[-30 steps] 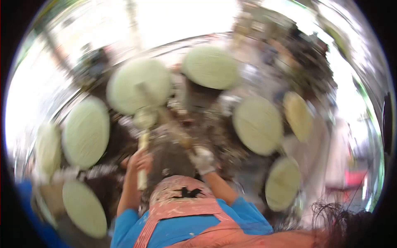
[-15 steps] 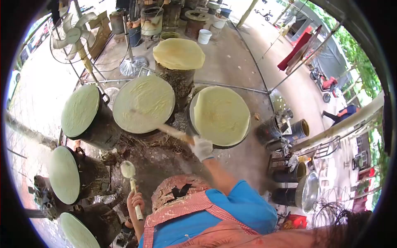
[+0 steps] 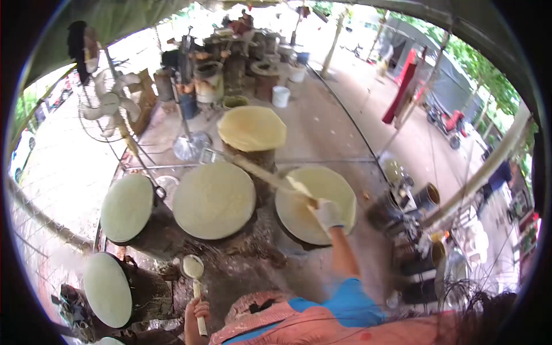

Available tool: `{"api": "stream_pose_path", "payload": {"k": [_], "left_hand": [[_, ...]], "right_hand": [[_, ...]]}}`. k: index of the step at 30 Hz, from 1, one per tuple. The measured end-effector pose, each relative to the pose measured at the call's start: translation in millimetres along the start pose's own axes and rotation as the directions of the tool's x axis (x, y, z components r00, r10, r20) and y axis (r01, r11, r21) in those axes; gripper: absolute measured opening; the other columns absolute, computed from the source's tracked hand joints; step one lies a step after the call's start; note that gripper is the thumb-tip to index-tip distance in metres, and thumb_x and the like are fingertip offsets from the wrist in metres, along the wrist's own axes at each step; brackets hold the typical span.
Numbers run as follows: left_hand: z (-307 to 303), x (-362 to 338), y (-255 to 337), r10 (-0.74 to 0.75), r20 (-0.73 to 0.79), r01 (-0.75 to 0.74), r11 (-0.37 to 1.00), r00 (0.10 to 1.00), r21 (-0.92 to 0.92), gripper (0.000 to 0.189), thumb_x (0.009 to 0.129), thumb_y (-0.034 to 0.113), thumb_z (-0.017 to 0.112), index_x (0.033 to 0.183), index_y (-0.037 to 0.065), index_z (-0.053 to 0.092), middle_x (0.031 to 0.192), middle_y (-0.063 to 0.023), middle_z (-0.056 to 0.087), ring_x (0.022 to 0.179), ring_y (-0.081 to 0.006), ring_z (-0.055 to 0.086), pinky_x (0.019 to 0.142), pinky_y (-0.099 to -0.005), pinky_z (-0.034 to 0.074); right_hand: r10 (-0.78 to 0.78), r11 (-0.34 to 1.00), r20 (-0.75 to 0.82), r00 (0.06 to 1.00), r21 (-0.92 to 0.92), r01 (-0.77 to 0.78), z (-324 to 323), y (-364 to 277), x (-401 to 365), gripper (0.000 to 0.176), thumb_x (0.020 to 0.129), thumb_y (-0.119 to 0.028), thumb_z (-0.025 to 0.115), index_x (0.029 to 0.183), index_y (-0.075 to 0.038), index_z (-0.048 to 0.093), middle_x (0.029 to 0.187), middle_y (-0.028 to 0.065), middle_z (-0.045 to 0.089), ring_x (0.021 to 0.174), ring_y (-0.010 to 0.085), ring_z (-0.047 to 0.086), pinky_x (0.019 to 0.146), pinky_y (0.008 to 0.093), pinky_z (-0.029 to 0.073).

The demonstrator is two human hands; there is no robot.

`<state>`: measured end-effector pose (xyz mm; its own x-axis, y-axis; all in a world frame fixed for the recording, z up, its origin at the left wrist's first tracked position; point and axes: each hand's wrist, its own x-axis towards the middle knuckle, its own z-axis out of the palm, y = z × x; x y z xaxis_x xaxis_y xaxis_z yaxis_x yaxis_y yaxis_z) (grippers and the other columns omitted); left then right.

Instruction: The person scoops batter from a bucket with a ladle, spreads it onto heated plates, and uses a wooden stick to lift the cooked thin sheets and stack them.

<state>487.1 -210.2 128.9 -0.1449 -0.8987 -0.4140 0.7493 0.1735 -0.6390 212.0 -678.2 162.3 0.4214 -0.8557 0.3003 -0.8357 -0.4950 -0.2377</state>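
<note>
My right hand [image 3: 328, 214], in a white glove, grips the handle end of a long wooden paddle [image 3: 265, 175]. It hangs above the right round griddle [image 3: 322, 227], and its blade reaches left toward the back drum. A pale sheet covers that griddle, partly hidden by the hand and paddle. Left of it, the middle griddle [image 3: 214, 201] bears a smooth pale layer. Low at the front, my left hand [image 3: 197, 311] is closed round the light handle of a ladle [image 3: 194, 267]. Pale batter coats the ladle's bowl, which points away from me.
Yellowish round sheets [image 3: 252, 129] top a drum at the back. More coated griddles [image 3: 127, 208] stand on dark drums along the left. A fan [image 3: 109, 103] is at the far left, a white bucket [image 3: 280, 96] behind, and metal drums [image 3: 426, 196] at the right.
My right hand has moved right, carrying the paddle off the middle griddle. The middle layer, wrinkled before, looks smoother. My left hand still holds the ladle. The view has tilted up.
</note>
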Motion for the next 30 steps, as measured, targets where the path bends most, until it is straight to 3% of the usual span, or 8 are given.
{"api": "stream_pose_path", "payload": {"k": [4, 11, 15, 20, 21, 25, 28, 30], "left_hand": [[5, 1, 19, 0.039, -0.022, -0.039, 0.999, 0.999, 0.014, 0.032, 0.090, 0.025, 0.041, 0.064, 0.008, 0.038, 0.050, 0.0023, 0.033, 0.040, -0.0077, 0.033, 0.041, -0.0238, 0.032], [-16, 27, 67, -0.112, -0.011, 0.110, 0.989, 0.994, -0.101, 0.037, 0.090, 0.030, 0.039, 0.059, 0.009, 0.039, 0.052, -0.0012, 0.037, 0.041, -0.0116, 0.036, 0.041, -0.0297, 0.035], [18, 48, -4, 0.157, 0.132, -0.139, 0.981, 0.979, -0.134, 0.036, 0.090, 0.030, 0.039, 0.062, 0.009, 0.038, 0.050, 0.0005, 0.035, 0.040, -0.0105, 0.034, 0.041, -0.0271, 0.034], [15, 62, -14, 0.262, 0.301, -0.223, 0.962, 0.917, -0.158, 0.038, 0.093, 0.035, 0.031, 0.088, 0.003, 0.051, 0.056, -0.0006, 0.038, 0.042, -0.0106, 0.037, 0.041, -0.0265, 0.035], [20, 59, -20, 0.233, 0.298, -0.182, 0.965, 0.926, -0.189, 0.037, 0.093, 0.036, 0.033, 0.082, 0.005, 0.050, 0.054, 0.0001, 0.037, 0.042, -0.0098, 0.036, 0.041, -0.0257, 0.035], [23, 62, -11, 0.216, 0.280, -0.185, 0.974, 0.935, -0.134, 0.037, 0.091, 0.038, 0.037, 0.080, 0.005, 0.051, 0.053, 0.0008, 0.035, 0.043, -0.0092, 0.035, 0.042, -0.0249, 0.035], [18, 76, 3, 0.163, 0.334, -0.128, 0.984, 0.928, -0.123, 0.036, 0.091, 0.037, 0.037, 0.083, 0.005, 0.052, 0.053, 0.0008, 0.035, 0.043, -0.0091, 0.035, 0.042, -0.0247, 0.035], [19, 80, 20, 0.137, 0.361, -0.107, 0.989, 0.923, -0.100, 0.035, 0.091, 0.036, 0.038, 0.085, 0.005, 0.052, 0.053, 0.0009, 0.035, 0.043, -0.0091, 0.035, 0.042, -0.0246, 0.035]], "right_hand": [[-0.027, 0.993, -0.030, 0.999, -0.113, 0.024, -95, 18, 74, 0.028, 0.064, -0.026, 0.060, 0.082, -0.004, 0.063, 0.078, 0.0215, 0.060, 0.074, 0.0369, 0.059, 0.065, 0.0448, 0.046], [-0.057, 0.970, 0.134, 0.989, -0.227, 0.086, -191, -26, 226, 0.031, 0.061, -0.022, 0.061, 0.082, 0.000, 0.064, 0.084, 0.0244, 0.060, 0.080, 0.0363, 0.061, 0.071, 0.0423, 0.047], [-0.189, 0.885, 0.242, 0.952, -0.377, 0.271, -186, -88, 321, 0.028, 0.064, -0.020, 0.060, 0.083, 0.001, 0.064, 0.088, 0.0242, 0.061, 0.086, 0.0350, 0.061, 0.076, 0.0417, 0.047], [-0.201, 0.968, 0.028, 0.979, -0.146, 0.203, -162, -119, 432, 0.031, 0.064, -0.023, 0.062, 0.083, 0.001, 0.061, 0.074, 0.0198, 0.063, 0.069, 0.0308, 0.063, 0.063, 0.0377, 0.049], [-0.129, 0.980, -0.002, 0.992, 0.150, 0.128, -165, -118, 428, 0.027, 0.061, -0.018, 0.061, 0.079, 0.002, 0.060, 0.065, 0.0155, 0.059, 0.059, 0.0258, 0.059, 0.054, 0.0353, 0.046], [0.165, 0.638, -0.218, 0.962, 0.768, 0.065, -83, -75, 456, 0.015, 0.066, -0.016, 0.059, 0.064, -0.001, 0.055, 0.048, 0.0062, 0.050, 0.038, 0.0171, 0.048, 0.036, 0.0312, 0.038], [0.436, 0.046, 0.168, 0.884, 0.977, -0.209, 2, -73, 441, 0.030, 0.080, -0.028, 0.055, 0.056, -0.012, 0.046, 0.041, 0.0017, 0.037, 0.030, 0.0157, 0.037, 0.028, 0.0314, 0.025], [0.444, -0.046, 0.322, 0.836, 0.940, -0.337, 72, -70, 433, 0.035, 0.083, -0.035, 0.051, 0.057, -0.012, 0.046, 0.040, 0.0032, 0.037, 0.029, 0.0169, 0.036, 0.029, 0.0344, 0.027]]}}
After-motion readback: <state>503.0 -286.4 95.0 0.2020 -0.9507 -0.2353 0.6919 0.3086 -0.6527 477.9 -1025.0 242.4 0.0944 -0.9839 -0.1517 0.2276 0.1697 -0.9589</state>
